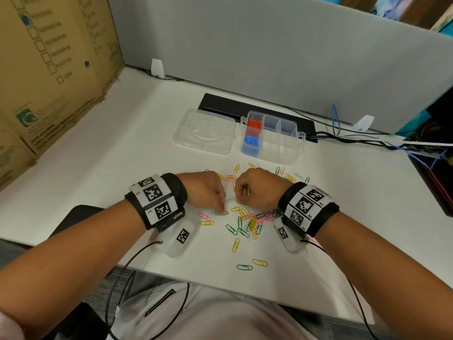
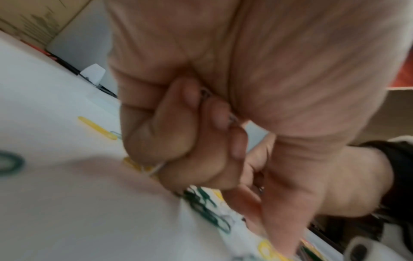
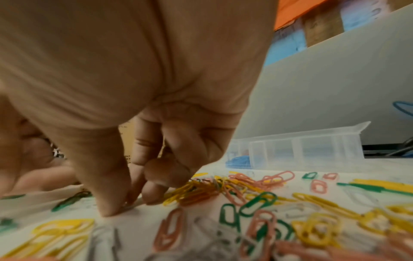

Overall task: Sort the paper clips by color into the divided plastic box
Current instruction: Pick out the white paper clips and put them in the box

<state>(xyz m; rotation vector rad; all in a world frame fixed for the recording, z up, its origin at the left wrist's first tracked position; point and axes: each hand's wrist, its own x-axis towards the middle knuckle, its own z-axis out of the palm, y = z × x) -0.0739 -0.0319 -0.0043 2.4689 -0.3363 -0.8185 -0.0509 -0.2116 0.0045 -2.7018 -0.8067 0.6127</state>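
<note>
Loose paper clips [image 1: 247, 224] in yellow, green, pink and white lie scattered on the white desk [image 1: 122, 168]. My left hand [image 1: 221, 208] hovers over them with its fingers curled into a fist [image 2: 163, 167]. It pinches a whitish clip [image 2: 156, 169] between thumb and forefinger, and more clips [image 2: 205, 95] are tucked in the palm. My right hand [image 1: 237, 198] faces it. Its thumb and forefinger [image 3: 125, 206] pinch a pale clip [image 1: 231, 200] down at the desk surface. The divided box [image 1: 282, 148] stands behind, holding orange clips [image 1: 255, 123] and blue clips [image 1: 252, 141].
The box's clear lid [image 1: 203, 131] lies open to its left. A black cable tray [image 1: 245, 106] and loose cables [image 1: 367, 136] run along the grey partition [image 1: 269, 45]. Cardboard boxes [image 1: 49, 69] stand at the left. Two stray clips [image 1: 252, 265] lie near the desk's front edge.
</note>
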